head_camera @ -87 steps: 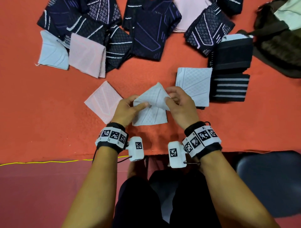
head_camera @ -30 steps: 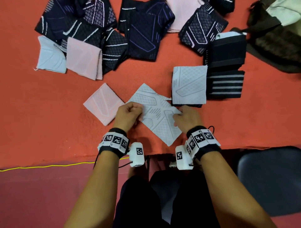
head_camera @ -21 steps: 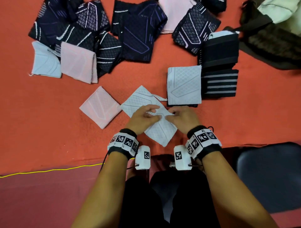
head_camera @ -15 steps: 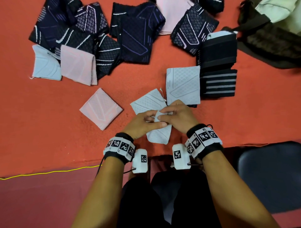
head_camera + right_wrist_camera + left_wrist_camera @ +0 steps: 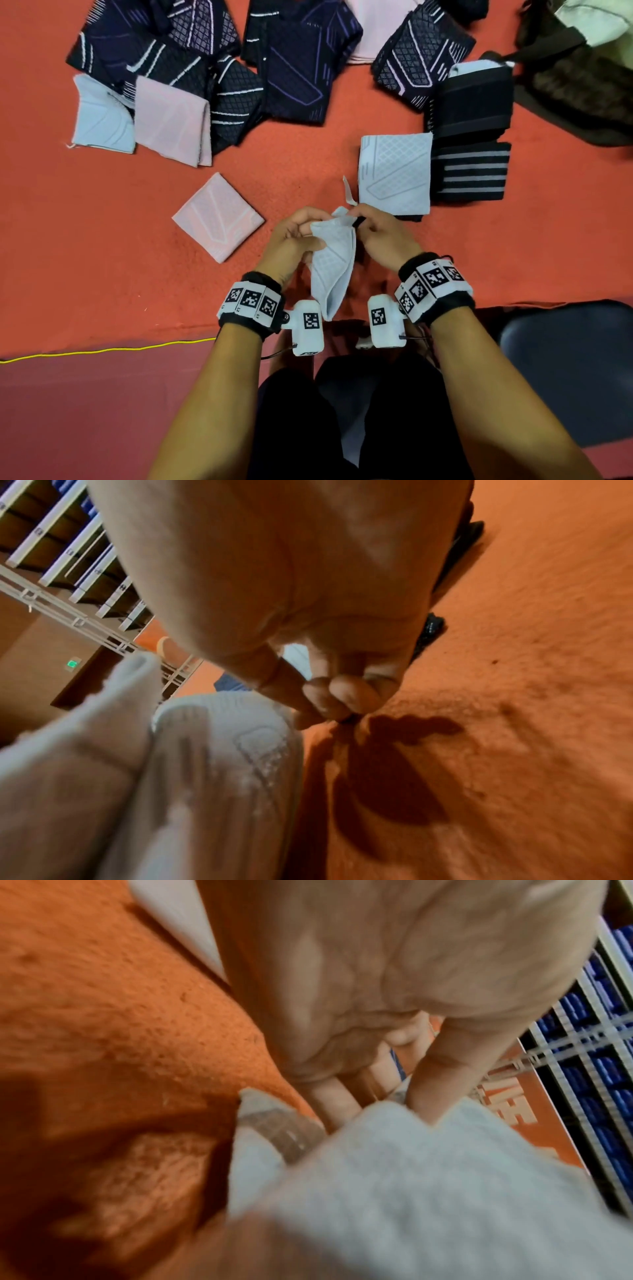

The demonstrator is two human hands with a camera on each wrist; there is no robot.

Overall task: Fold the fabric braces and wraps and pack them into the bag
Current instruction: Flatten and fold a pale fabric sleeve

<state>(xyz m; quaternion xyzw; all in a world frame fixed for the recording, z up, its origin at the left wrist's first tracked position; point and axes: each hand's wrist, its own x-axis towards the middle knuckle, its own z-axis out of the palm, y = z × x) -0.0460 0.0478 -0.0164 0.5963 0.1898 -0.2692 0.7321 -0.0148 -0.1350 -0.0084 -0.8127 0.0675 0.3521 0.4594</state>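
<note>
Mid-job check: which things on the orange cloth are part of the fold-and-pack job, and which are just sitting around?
Part of the job:
pale blue brace, held up by left hand and right hand
folded pink brace
folded pale blue brace
striped wrap
dark braces
bag

Lying about:
yellow cable
chair

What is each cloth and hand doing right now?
Light blue brace: lifted, hanging folded between both hands.
Left hand: grips the brace's top.
Right hand: pinches the brace's top.
Pink brace: folded, flat on the orange cloth.
Striped black wrap: folded, lying flat.
Bag: lying at the far right.
</note>
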